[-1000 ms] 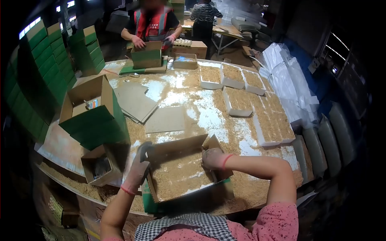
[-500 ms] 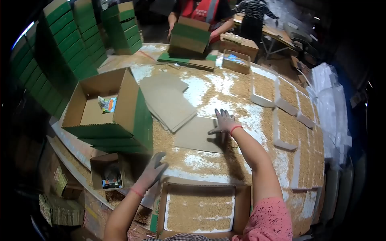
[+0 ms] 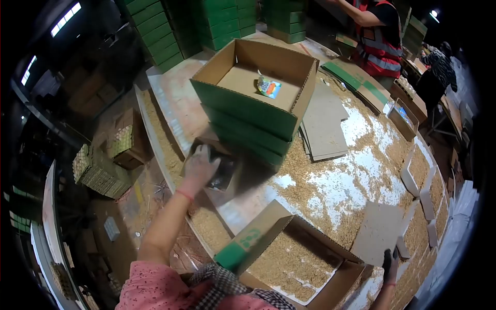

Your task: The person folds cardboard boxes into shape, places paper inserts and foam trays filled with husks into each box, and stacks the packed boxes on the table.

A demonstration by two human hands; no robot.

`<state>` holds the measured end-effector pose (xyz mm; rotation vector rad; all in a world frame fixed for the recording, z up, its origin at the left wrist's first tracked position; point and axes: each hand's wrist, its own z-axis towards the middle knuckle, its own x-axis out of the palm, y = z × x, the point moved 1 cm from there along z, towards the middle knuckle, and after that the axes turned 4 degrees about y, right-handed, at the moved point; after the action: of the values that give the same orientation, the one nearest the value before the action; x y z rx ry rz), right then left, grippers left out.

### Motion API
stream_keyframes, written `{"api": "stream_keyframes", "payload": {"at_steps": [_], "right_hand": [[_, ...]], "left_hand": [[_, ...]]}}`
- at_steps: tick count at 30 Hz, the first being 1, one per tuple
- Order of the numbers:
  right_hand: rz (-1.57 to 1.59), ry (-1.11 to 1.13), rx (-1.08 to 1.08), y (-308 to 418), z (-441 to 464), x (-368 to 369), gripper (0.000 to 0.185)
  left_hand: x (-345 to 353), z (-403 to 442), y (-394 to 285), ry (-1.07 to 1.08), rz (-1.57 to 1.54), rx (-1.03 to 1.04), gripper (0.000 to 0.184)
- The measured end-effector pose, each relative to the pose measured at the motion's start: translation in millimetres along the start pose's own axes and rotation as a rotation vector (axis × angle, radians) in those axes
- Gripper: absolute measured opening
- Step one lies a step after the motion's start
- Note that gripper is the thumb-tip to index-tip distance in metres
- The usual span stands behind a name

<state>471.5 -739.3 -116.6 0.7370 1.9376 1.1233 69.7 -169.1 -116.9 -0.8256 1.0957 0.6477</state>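
Note:
My left hand (image 3: 200, 168), in a light glove with a red band at the wrist, reaches into a small cardboard box (image 3: 231, 187). Its thumb stands apart from the fingers over dark and shiny contents I cannot make out. At the lower right, my right hand (image 3: 391, 267), gloved with dark fingertips, grips the corner of a flat cardboard sheet (image 3: 376, 232). Directly before me sits an open carton (image 3: 315, 235) with a green flap, holding a white-edged tray filled with brown, sawdust-like material (image 3: 292, 263).
Beyond the small box, stacked green cartons (image 3: 243, 103) hold a colourful packet (image 3: 269, 88) in the top one. Loose cardboard sheets (image 3: 324, 126) lie beside them. Filled trays (image 3: 418, 170) line the right. A person in a red vest (image 3: 380, 46) stands across the table; egg trays (image 3: 101, 173) stand left.
The view has turned left. My left hand has moved from beside the small box into it. My right hand has shifted the cardboard sheet rightward, towards the filled trays.

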Motion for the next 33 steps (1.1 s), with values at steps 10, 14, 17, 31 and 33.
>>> {"api": "stream_keyframes", "payload": {"at_steps": [10,14,17,31,33], "right_hand": [[-0.049,-0.636,-0.108,-10.8,-177.8,-70.3,0.043],[-0.727,-0.995,-0.712,99.5,-239.7,32.0,0.047],[-0.940,-0.318,-1.040,154.0,-239.3,144.3,0.024],[-1.126,0.663,-0.683,134.8,-199.1,147.7,0.046],[-0.978,0.261,-0.856,128.8,-201.1,105.4,0.042]], "left_hand": [[40.6,58.3,30.9,0.331,0.195,0.200,0.023],[-21.4,46.9,0.6,0.084,0.179,0.237,0.023],[-94.3,16.7,-79.9,-0.257,-0.297,0.547,0.019],[-84.6,-136.8,-202.7,0.852,0.020,1.398,0.035],[-132.8,-104.3,-163.2,0.607,-0.197,1.141,0.048]]}}
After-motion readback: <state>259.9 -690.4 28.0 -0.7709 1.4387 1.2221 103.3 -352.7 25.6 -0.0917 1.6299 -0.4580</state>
